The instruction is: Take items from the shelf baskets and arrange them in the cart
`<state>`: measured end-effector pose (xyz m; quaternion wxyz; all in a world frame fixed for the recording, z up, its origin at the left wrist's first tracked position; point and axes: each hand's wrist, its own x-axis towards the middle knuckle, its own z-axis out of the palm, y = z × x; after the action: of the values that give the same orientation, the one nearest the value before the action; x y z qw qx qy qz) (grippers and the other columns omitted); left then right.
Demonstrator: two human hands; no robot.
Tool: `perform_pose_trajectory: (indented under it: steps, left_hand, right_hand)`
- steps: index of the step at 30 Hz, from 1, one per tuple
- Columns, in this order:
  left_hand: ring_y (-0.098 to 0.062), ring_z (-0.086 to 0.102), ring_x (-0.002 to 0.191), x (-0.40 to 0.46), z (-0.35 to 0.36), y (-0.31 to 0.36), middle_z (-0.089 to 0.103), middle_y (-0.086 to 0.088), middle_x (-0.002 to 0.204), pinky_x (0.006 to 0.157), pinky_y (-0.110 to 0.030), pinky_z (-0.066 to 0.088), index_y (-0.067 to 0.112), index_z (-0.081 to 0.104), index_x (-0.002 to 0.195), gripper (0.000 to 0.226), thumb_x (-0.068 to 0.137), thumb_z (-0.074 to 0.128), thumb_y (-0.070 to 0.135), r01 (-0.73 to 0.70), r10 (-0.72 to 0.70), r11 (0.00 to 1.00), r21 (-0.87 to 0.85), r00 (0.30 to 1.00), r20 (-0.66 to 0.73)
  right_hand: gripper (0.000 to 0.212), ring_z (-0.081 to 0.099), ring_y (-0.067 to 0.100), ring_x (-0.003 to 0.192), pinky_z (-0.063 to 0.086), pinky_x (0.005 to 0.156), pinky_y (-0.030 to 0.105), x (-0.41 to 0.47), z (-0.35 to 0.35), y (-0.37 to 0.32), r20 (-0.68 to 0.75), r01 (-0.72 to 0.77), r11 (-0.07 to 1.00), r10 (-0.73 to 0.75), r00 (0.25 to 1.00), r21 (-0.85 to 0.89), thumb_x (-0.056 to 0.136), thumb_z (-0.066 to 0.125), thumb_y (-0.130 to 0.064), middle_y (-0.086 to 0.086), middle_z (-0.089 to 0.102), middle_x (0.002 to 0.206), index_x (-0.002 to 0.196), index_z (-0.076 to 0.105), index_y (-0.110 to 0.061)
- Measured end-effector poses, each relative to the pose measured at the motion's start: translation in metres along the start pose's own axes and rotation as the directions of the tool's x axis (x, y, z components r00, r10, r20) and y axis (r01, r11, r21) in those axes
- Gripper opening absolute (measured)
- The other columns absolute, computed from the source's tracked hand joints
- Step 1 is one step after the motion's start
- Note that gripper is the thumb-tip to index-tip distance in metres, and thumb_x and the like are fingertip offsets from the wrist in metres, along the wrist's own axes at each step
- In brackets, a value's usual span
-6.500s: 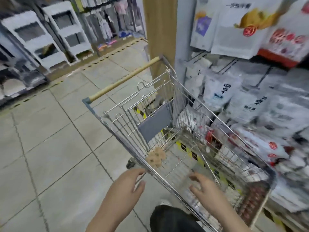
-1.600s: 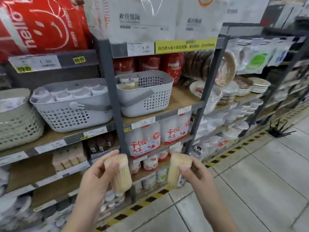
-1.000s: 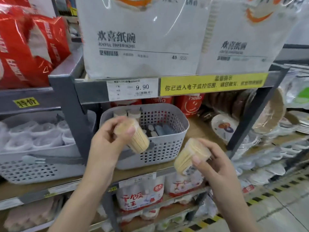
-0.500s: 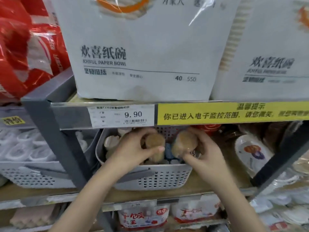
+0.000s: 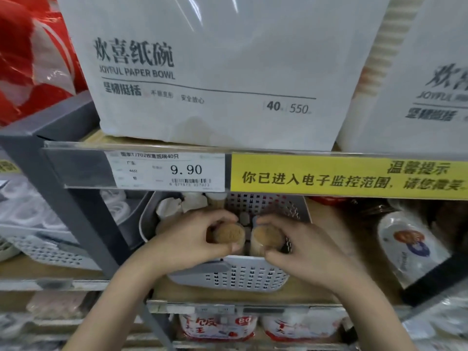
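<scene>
Both hands reach into the grey perforated basket (image 5: 228, 277) in the lower middle of the frame. The left hand (image 5: 187, 239) curls its fingers and thumb round a clear tub of toothpicks (image 5: 229, 234), whose tan round end faces the camera. The right hand (image 5: 304, 247) grips a second toothpick tub (image 5: 266, 238) the same way, thumb below and fingers arched over the top. The two tubs sit side by side, just apart, inside the basket above its near wall; whether their bases rest on the basket floor cannot be told. Behind them, toward the far wall, stand more white-capped containers (image 5: 192, 200), partly hidden.

Room is tight overhead: the front edge of the upper shelf, carrying a white price tag (image 5: 167, 171) reading 9.90 and a yellow notice strip (image 5: 349, 177), crosses the frame just above the knuckles. On that shelf sits a large white pack of paper bowls (image 5: 215, 72), with a second such pack (image 5: 417, 84) at the upper right and a red pack (image 5: 33, 59) at the upper left. A grey shelf upright (image 5: 68, 198) slants down just left of the basket, close to the left wrist. Right of the basket the wooden shelf board (image 5: 336, 249) is bare as far as a wrapped stack of printed paper plates (image 5: 410, 247). A second grey basket (image 5: 40, 249) sits at the left edge. Below, red-and-white packs (image 5: 217, 325) fill the lower shelf.
</scene>
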<state>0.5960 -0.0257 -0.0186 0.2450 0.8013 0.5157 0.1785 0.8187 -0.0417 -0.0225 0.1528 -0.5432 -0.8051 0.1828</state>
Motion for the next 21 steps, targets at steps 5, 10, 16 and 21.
perform_pose_trajectory:
  steps: [5, 10, 16, 21]
  left_hand:
    - [0.015, 0.051, 0.106, -0.0027, -0.0012, -0.0002, 0.06, 0.03, 0.113, 0.093, -0.014, 0.041, 0.041, 0.061, 0.116, 0.038, 0.081, 0.057, 0.056, -0.005, 0.008, 0.991, -0.136, 1.0, 0.017]
    - [0.011, 0.054, 0.106, -0.0026, 0.0013, 0.0, 0.063, 0.029, 0.11, 0.099, -0.03, 0.044, 0.041, 0.058, 0.119, 0.03, 0.089, 0.058, 0.043, 0.005, -0.011, 0.987, -0.158, 0.999, -0.036]
    - [0.013, 0.054, 0.105, -0.0021, 0.0042, 0.0015, 0.063, 0.029, 0.109, 0.098, -0.03, 0.046, 0.043, 0.059, 0.113, 0.033, 0.081, 0.054, 0.049, 0.007, -0.016, 0.99, -0.138, 0.998, -0.068]
    - [0.005, 0.06, 0.101, -0.0032, 0.0059, 0.0043, 0.067, 0.02, 0.104, 0.094, -0.032, 0.049, 0.032, 0.064, 0.109, 0.024, 0.085, 0.061, 0.037, -0.018, -0.015, 0.976, -0.218, 0.989, -0.148]
  right_hand:
    - [0.049, 0.056, 0.006, 0.113, 0.046, 0.093, 0.028, -0.0022, -0.0014, 0.0027, 0.035, 0.048, 0.998, -0.049, 0.998, 0.034, 0.081, 0.043, -0.066, -0.022, 0.06, 0.124, 0.129, 0.042, -0.053]
    - [0.048, 0.053, 0.014, 0.116, 0.04, 0.092, 0.025, -0.0039, 0.0035, 0.0021, -0.031, 0.06, 0.996, -0.062, 0.998, -0.063, 0.09, 0.037, -0.06, -0.015, 0.061, 0.126, 0.137, 0.034, -0.051]
    - [0.064, 0.05, 0.013, 0.117, 0.029, 0.081, 0.02, -0.0067, 0.0057, -0.0007, -0.084, 0.05, 0.993, -0.06, 0.995, -0.109, 0.081, 0.022, -0.071, -0.018, 0.057, 0.131, 0.137, 0.041, -0.046]
    - [0.054, 0.054, 0.012, 0.115, 0.038, 0.09, 0.025, -0.009, 0.0078, -0.001, -0.15, 0.053, 0.998, -0.048, 0.988, 0.029, 0.086, 0.036, -0.06, -0.014, 0.06, 0.125, 0.133, 0.05, -0.037]
